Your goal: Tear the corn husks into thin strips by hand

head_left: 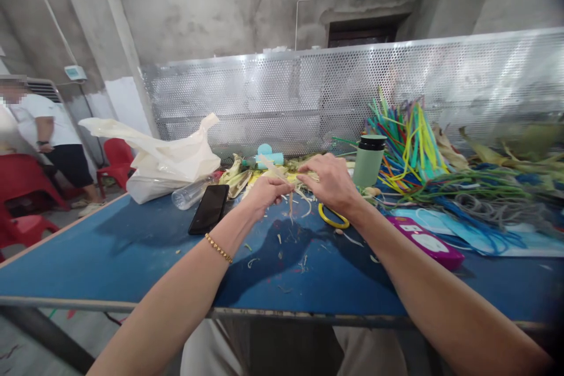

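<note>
My left hand [267, 192] is closed in a pinch on a pale strip of dried corn husk [274, 168]. One end of the strip rises above the fingers, and a thin piece dangles below. Just to the right hovers my right hand [331, 179], its fingers bent and the thumb slightly apart, close to the strip; I make out nothing in its grasp. Below it on the blue table [273, 282] lie yellow-handled scissors [333, 217], mostly their handle showing. Husk pieces [238, 176] lie behind my hands, and small scraps dot the tabletop.
Left of my hands are a black phone [208, 209], a clear bottle [190, 192] and a white bag [170, 161]. To the right stand a green tumbler [369, 164], colourful pipe cleaners [414, 147], a purple box [425, 242] and blue masks [462, 229]. A person [53, 123] stands far left.
</note>
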Demonstrator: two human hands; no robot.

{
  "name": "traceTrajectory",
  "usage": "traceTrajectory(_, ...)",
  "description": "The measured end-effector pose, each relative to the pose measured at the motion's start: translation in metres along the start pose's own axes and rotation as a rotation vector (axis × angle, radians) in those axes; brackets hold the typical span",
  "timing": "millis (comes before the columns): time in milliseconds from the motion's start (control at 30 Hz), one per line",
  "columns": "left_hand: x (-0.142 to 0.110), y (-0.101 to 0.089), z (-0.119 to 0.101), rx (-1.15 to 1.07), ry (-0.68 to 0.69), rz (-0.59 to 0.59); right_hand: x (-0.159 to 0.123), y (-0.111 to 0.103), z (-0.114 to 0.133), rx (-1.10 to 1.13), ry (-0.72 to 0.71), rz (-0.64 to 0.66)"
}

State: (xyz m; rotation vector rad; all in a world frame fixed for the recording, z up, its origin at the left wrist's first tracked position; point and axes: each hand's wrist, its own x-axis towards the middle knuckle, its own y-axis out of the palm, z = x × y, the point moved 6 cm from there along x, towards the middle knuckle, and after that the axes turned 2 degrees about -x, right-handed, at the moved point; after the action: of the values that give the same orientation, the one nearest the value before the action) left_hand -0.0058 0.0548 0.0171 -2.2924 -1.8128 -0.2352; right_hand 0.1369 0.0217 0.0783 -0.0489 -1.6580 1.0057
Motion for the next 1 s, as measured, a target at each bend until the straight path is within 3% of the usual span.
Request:
traceTrajectory(100,-0.001,-0.002,0.001,-0.052,-0.022,-0.052,-0.002,-0.008,0.007,-0.046,0.002,-0.087)
traceTrajectory(300,-0.001,0.001,0.0,-0.187,-0.015,-0.065,-0.006,0.024,0.012,0.177,0.146,0.173)
traceTrajectory(400,-0.001,0.006,0.0,-0.267,-0.028,-0.029,-0.008,0.03,0.005,0.278,0.256,0.145)
traceTrajectory(567,0.0,0.01,-0.002,-0.357,-0.049,0.05,-0.006,0.029,0.0,0.308,0.265,0.106)
traceTrajectory(1000,0.001,0.008,-0.003,-0.392,-0.009,-0.016,-0.006,0.038,-0.008,0.483,0.311,0.114)
